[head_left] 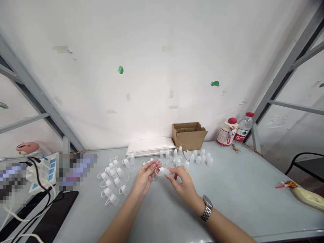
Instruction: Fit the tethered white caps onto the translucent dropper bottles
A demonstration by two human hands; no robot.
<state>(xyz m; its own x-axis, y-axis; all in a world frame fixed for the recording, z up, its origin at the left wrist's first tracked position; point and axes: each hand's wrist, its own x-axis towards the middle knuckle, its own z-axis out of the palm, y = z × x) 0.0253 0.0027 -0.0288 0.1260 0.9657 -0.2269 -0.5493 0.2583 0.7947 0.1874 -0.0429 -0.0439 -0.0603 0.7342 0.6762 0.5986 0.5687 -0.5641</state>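
Note:
A small translucent squeeze bottle with a looped cap strap lies tilted between my hands over the middle of the table. My right hand grips its base end between thumb and fingers. At the bottle's cap end, my left hand has its fingers pinched together; what they hold is too small to make out. To the left stand several capped squeeze bottles with strap loops. Behind my hands are more bottles and small loose white parts. Several bottles without visible straps are grouped at the right.
An open cardboard box and a stack of white sheets stand against the wall. A red-capped jar and a water bottle are at the back right. A power strip, cables and a black slab occupy the left.

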